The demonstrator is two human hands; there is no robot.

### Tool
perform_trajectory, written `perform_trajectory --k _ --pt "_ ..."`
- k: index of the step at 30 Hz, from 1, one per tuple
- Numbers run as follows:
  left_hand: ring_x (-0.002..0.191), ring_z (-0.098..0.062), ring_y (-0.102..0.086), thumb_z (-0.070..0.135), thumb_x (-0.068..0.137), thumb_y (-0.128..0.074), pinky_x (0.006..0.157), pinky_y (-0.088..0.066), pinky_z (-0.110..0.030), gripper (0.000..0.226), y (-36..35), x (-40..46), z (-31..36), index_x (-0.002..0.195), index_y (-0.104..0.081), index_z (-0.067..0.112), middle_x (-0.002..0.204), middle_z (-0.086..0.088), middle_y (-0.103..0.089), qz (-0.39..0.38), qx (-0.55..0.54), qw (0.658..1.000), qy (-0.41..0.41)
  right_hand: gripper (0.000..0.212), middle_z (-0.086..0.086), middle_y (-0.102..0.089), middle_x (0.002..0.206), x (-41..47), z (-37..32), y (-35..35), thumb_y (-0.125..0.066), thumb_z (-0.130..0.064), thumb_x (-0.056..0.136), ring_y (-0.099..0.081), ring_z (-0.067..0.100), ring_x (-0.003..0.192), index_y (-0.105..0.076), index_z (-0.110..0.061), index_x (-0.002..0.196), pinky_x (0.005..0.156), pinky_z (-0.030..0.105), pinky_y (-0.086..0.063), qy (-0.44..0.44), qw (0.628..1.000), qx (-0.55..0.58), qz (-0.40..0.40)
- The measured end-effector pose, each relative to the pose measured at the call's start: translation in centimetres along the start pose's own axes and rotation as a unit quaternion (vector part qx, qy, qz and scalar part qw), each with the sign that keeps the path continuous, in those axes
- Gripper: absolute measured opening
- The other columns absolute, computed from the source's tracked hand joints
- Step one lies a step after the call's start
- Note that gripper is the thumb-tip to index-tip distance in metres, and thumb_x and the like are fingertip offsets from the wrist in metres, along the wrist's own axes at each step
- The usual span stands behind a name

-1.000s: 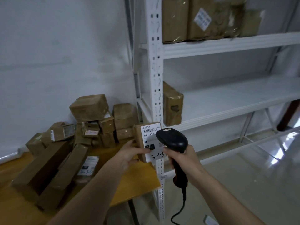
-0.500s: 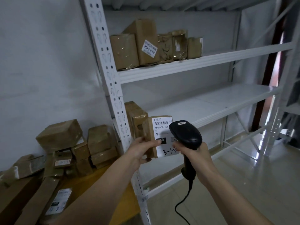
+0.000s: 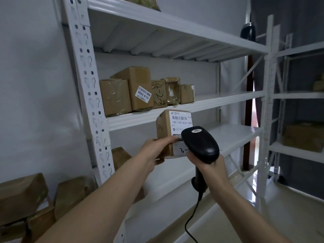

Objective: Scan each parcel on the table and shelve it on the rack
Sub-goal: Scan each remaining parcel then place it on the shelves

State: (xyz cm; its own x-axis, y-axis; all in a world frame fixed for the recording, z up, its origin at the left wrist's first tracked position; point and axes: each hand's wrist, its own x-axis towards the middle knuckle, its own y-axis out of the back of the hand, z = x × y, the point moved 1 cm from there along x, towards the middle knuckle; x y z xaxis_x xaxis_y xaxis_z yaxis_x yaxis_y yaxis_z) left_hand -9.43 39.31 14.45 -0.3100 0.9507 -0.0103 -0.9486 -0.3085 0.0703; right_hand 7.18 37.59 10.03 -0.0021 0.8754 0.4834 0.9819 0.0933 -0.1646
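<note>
Here left grip (image 3: 154,151) grasps parcel (image 3: 164,132); right grip (image 3: 210,162) apparently grasps scanner (image 3: 199,143).

Two hands show: the left hand (image 3: 154,151) and the right hand (image 3: 210,163). One held parcel (image 3: 168,130), one scanner (image 3: 199,144). Five parcels (image 3: 147,92) stand in a row on one rack (image 3: 219,100) shelf; one more (image 3: 121,155) sits below.
</note>
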Motion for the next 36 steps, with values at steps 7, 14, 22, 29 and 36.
perform_trajectory --k 7,14,22,29,36 --pt "0.109 -0.020 -0.056 0.051 0.068 -0.081 0.099 -0.041 -0.046 0.060 -1.2 1.5 4.4 0.115 -0.061 0.019 0.108 0.002 -0.066 -0.077 0.018 0.995 -0.066 0.025 -0.017 -0.068 0.066 4.4 -1.4 0.2 -0.077 -0.013 0.080 -0.064 -0.003 0.069 -0.062 -0.033 0.081 0.056 0.012 -0.047 0.033 0.998 0.013 0.057" --pt "0.110 -0.017 -0.062 0.025 0.085 -0.073 0.098 -0.050 -0.040 0.034 -4.6 3.5 6.9 0.118 -0.066 0.022 0.114 -0.001 -0.069 -0.126 0.019 0.980 -0.154 0.026 -0.014 -0.067 0.072 9.6 -2.6 2.5 -0.076 -0.010 0.080 -0.062 0.007 0.081 -0.063 -0.033 0.082 0.069 0.024 -0.045 0.056 0.990 0.044 0.124" --pt "0.120 -0.016 -0.055 0.005 0.084 -0.070 0.105 -0.045 -0.042 0.051 -11.7 7.9 9.7 0.131 -0.058 0.020 0.130 0.002 -0.062 -0.130 0.039 0.964 -0.226 0.028 -0.005 -0.064 0.095 17.8 -1.5 6.9 -0.071 -0.008 0.083 -0.061 0.012 0.096 -0.060 -0.032 0.092 0.084 0.030 -0.046 0.070 0.979 0.086 0.170" --pt "0.113 -0.018 -0.057 0.004 0.084 -0.069 0.104 -0.046 -0.040 0.057 -18.0 13.8 12.6 0.136 -0.051 0.020 0.110 0.006 -0.059 -0.091 0.048 0.965 -0.240 0.025 -0.003 -0.063 0.091 27.0 -0.5 10.4 -0.069 -0.009 0.084 -0.060 0.013 0.091 -0.057 -0.031 0.090 0.075 0.025 -0.044 0.054 0.981 0.086 0.166" --pt "0.113 -0.014 -0.056 0.004 0.085 -0.068 0.083 -0.044 -0.020 0.058 -20.9 18.8 12.5 0.138 -0.048 0.016 0.123 0.005 -0.058 -0.021 0.057 0.973 -0.222 0.017 0.002 -0.066 0.087 34.7 2.3 10.4 -0.068 -0.006 0.084 -0.063 0.016 0.085 -0.061 -0.021 0.087 0.077 0.030 -0.050 -0.035 0.987 0.105 0.113"
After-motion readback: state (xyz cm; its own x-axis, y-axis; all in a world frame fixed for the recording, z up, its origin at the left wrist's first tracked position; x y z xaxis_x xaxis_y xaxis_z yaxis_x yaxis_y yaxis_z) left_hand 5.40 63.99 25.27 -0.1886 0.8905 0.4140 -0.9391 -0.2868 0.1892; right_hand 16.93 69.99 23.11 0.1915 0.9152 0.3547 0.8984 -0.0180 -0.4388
